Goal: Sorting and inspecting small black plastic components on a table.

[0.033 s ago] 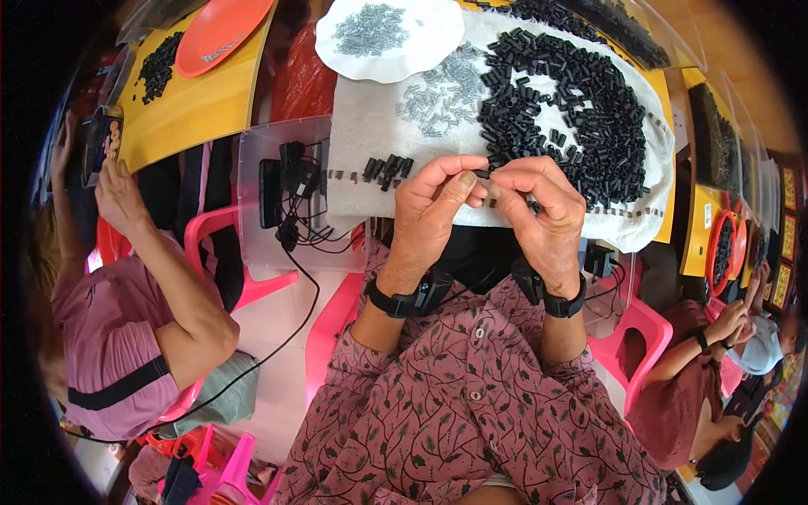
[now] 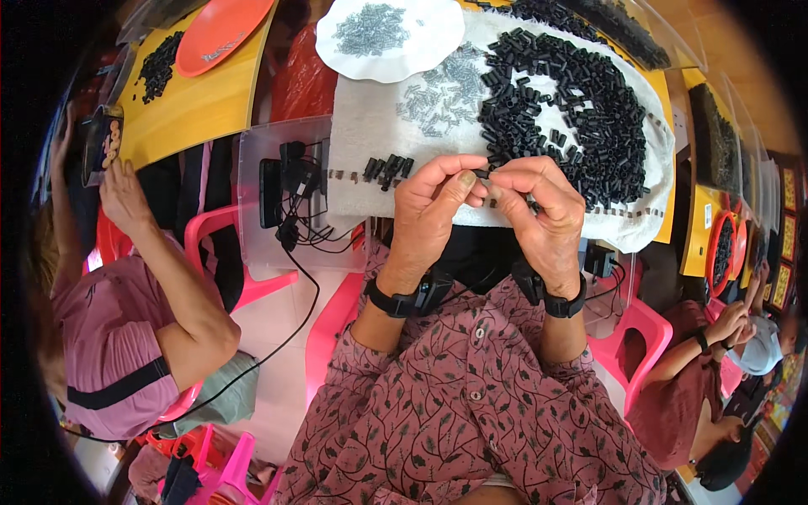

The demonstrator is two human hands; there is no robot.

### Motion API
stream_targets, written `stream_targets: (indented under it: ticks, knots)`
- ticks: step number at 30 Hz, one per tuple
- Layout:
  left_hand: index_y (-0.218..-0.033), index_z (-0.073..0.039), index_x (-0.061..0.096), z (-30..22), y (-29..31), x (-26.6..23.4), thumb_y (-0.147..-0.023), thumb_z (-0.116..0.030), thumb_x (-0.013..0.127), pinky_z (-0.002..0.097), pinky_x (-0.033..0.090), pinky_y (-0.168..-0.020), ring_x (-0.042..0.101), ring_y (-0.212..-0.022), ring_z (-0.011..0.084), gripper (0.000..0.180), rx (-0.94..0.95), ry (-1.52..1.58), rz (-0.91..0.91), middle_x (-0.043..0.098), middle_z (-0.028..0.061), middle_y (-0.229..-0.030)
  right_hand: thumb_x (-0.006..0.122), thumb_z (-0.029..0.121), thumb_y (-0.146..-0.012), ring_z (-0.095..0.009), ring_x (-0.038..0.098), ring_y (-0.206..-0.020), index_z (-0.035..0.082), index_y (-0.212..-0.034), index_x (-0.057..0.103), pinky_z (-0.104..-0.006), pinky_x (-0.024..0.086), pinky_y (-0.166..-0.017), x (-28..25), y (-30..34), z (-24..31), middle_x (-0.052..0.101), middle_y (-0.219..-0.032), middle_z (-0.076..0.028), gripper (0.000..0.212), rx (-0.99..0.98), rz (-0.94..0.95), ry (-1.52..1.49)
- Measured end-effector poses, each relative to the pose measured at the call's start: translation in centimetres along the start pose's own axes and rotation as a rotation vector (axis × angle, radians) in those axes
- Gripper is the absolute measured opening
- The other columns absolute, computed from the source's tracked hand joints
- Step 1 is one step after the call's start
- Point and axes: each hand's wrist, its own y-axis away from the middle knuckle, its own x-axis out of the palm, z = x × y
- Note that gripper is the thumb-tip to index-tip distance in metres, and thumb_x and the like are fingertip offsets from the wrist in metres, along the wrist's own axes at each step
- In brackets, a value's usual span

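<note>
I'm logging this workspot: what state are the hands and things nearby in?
Left hand: fingers pinching a black piece.
Right hand: fingers at that piece, grip unclear.
Black pile: loose on towel.
Towel: spread out.
Clear pieces: loose on towel and white plate.
White plate: partly covered.
Cables: tangled.
Wrist straps: fastened.

Wide fisheye view of an indoor scene in bright, fairly even light, its round picture fading to black at the corners. The white towel (image 2: pixel 358 126) and white plate (image 2: pixel 438 52) are brightest, nearly washed out; the black tubes (image 2: pixel 619 118) merge into one dark mass. The yellow bench (image 2: pixel 198 118) at left bends with the lens, and the rim looks stretched and soft. The fingers (image 2: pixel 442 167) are reasonably clear, the small dark piece (image 2: pixel 482 174) between them indistinct
</note>
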Motion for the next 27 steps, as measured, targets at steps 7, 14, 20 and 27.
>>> stream_targets:
  ticks: [7,14,20,27]
  knots:
    - [-0.122,0.003,0.065,0.2,0.0,0.2,-0.103,-0.006,0.057,0.0234,0.054,-0.077,0.066,-0.085,0.0101,0.023,0.019,0.198,-0.018,0.07,0.0063,-0.097,0.073,-0.006,-0.086,-0.013,0.065,-0.081,0.001,-0.097,0.073,-0.0254,0.052,-0.07,0.5,0.3,0.1,0.069,-0.096,-0.007,0.013,0.101,0.003,-0.154]
    - [-0.123,0.003,0.065,0.4,0.0,0.3,-0.101,-0.004,0.06,0.0235,0.054,-0.075,0.066,-0.086,0.0107,0.023,0.007,0.324,-0.034,0.071,0.01,-0.108,0.073,-0.005,-0.086,-0.011,0.063,-0.079,0.0,-0.098,0.07,-0.0236,0.05,-0.068,0.8,0.6,-0.2,0.069,-0.097,-0.007,0.014,0.134,-0.032,-0.249]
    - [-0.122,0.002,0.065,0.4,0.0,0.5,-0.1,-0.003,0.061,0.0245,0.053,-0.078,0.065,-0.089,0.0119,0.023,-0.003,0.356,-0.007,0.071,0.0141,-0.114,0.073,-0.006,-0.084,-0.01,0.062,-0.078,0.0,-0.097,0.07,-0.023,0.05,-0.067,0.8,0.7,-0.3,0.069,-0.096,-0.006,0.015,0.126,-0.059,-0.262]
    - [-0.123,0.001,0.065,0.6,0.0,0.4,-0.099,0.0,0.061,0.0253,0.052,-0.082,0.064,-0.092,0.0119,0.024,-0.007,0.435,0.022,0.07,0.016,-0.118,0.075,-0.005,-0.082,-0.008,0.061,-0.075,0.002,-0.094,0.07,-0.0225,0.049,-0.065,1.2,0.8,0.2,0.068,-0.091,-0.004,0.015,0.136,-0.093,-0.222]
